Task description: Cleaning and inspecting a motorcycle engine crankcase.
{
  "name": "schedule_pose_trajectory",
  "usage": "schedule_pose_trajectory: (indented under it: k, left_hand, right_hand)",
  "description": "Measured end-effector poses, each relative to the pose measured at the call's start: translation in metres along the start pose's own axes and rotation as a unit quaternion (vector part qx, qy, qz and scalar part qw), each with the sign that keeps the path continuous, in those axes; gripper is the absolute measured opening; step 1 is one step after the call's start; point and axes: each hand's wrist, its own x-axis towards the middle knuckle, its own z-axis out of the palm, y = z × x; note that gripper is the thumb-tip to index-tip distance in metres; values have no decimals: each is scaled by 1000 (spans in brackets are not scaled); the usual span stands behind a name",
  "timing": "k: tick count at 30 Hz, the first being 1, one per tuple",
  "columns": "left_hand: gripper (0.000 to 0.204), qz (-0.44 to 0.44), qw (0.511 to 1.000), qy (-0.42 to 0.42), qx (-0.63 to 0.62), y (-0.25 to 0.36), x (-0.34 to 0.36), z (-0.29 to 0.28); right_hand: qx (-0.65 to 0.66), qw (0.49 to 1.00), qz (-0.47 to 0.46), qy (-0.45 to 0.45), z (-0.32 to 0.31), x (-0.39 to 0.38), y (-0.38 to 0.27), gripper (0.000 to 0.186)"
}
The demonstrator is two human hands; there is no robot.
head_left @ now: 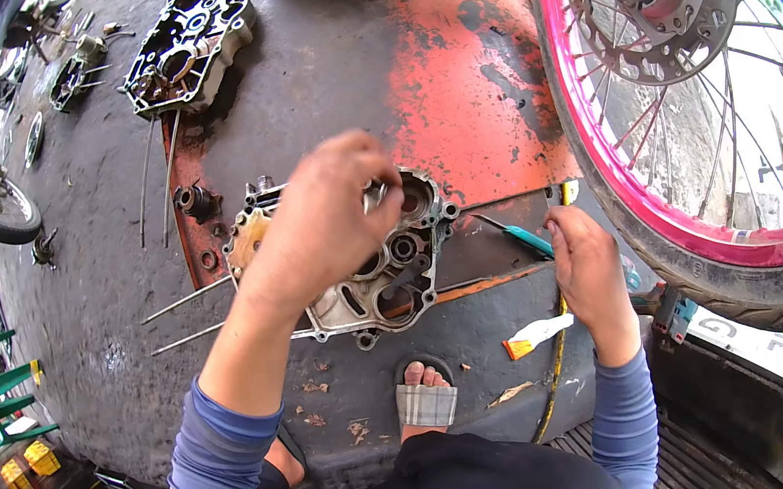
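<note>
A greasy engine crankcase half (388,274) lies on the grey and orange workshop floor in front of me. My left hand (320,220) hovers over its upper left part, fingers pinched on a small metal part near the case's rim. My right hand (586,270) is to the right of the case, gripping a teal-handled screwdriver (517,233) whose thin shaft points left toward the case. Both forearms wear blue sleeves.
A second crankcase half (185,49) lies at the upper left. A pink-rimmed motorcycle wheel (706,187) stands at the right. A white and orange tube (538,335), long thin rods (190,312), a small bearing part (194,201) and my sandalled foot (426,397) are nearby.
</note>
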Motion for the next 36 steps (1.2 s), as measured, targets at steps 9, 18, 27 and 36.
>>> schedule_pose_trajectory:
  k: [9, 18, 27, 36]
  left_hand:
    - [14, -15, 993, -99, 68, 3, -11, 21]
    - [10, 25, 998, -54, 2, -9, -6, 2]
    - [28, 24, 997, -32, 62, -6, -43, 11]
    - [28, 6, 999, -40, 16, -11, -38, 20]
  right_hand:
    - [-30, 997, -67, 2, 24, 7, 16, 31]
    - [29, 986, -149, 66, 8, -4, -30, 30]
    - [-304, 921, -243, -19, -12, 0, -111, 19]
    - [-218, 943, -231, 102, -2, 5, -107, 20]
